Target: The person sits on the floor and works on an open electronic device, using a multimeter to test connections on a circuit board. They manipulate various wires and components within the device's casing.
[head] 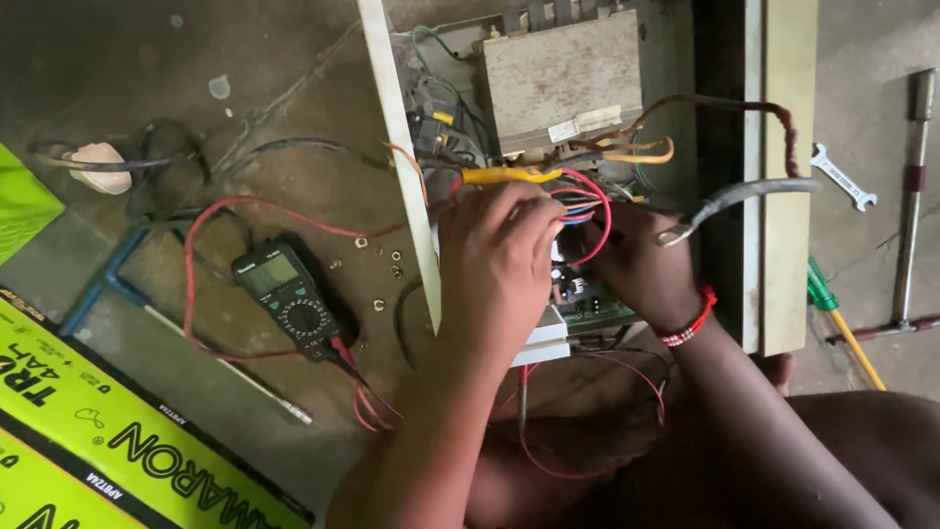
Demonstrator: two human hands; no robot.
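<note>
Both hands are deep in the open metal chassis (774, 196) of an electrical unit lying on the concrete floor (245, 59). The cover is off, so the opening-up is done: the big grey transformer block (560, 78) sits bare at the top, and the green circuit board (592, 309) shows just below the fingers.

The left hand (494, 264) lies over the wire bundle (580, 201), fingers curled down onto the red and blue leads beside a yellow sleeved wire (504, 175); it looks closed on them, though the fingertips are hidden. The right hand (636, 264), with a red bead bracelet (690, 323) at the wrist, is tucked in just beside it, touching the same bundle; whether it pinches a wire or only steadies the bunch, I cannot tell.

A thick grey cable with a bare lug (744, 201) hangs loose over the chassis edge, joined to nothing at this end, so by my reading the wiring is mid-job.

Off to the left, the digital multimeter (287, 294) lies face up with its red lead (225, 211) looped across the floor, well apart from both hands. Small nuts (380, 264) are scattered between meter and chassis, which suggests fasteners are out and reassembly remains. On the right a spanner (842, 176), a green-handled screwdriver (832, 313) and a long metal bar tool (911, 196) lie untouched.
</note>
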